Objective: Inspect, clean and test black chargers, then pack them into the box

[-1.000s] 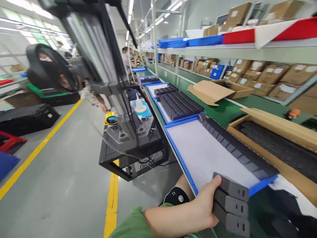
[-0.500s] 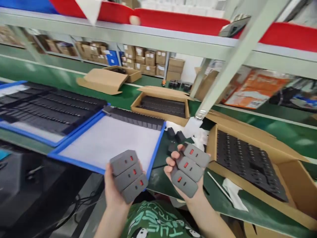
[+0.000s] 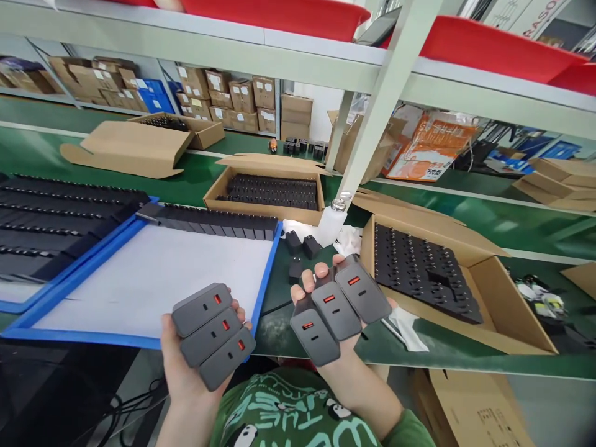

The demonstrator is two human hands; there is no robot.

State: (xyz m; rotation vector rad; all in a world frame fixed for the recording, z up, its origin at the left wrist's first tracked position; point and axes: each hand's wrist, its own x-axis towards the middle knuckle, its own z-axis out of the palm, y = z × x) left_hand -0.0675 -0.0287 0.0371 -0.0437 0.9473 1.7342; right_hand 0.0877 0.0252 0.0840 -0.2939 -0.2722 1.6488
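Observation:
Three dark grey charger blocks [image 3: 213, 335] lie side by side in my left hand [image 3: 179, 379], its fingers wrapped round them. Each block shows a red port and a small black port. My right hand [image 3: 342, 366] grips three more such blocks [image 3: 336, 310], fanned slightly, ports facing up. Behind the left blocks, a blue-rimmed white tray [image 3: 153, 279] bears a row of dark blocks [image 3: 218, 223] along its back edge. Three loose black blocks [image 3: 311, 246] sit beyond my right hand, beside a clear bottle with a metal top [image 3: 331, 223].
At right an open carton [image 3: 516, 310] holds dark blocks in rows. Another carton [image 3: 214, 202] of blocks stands behind the tray. A second tray [image 3: 28, 304] full of blocks is at left. A pale post [image 3: 377, 118] and overhead shelf [image 3: 186, 46] cross the view.
The view has swung to the right, so the surroundings appear shifted left. Both hands still hold their three blocks; those in my right hand are now turned and more fanned.

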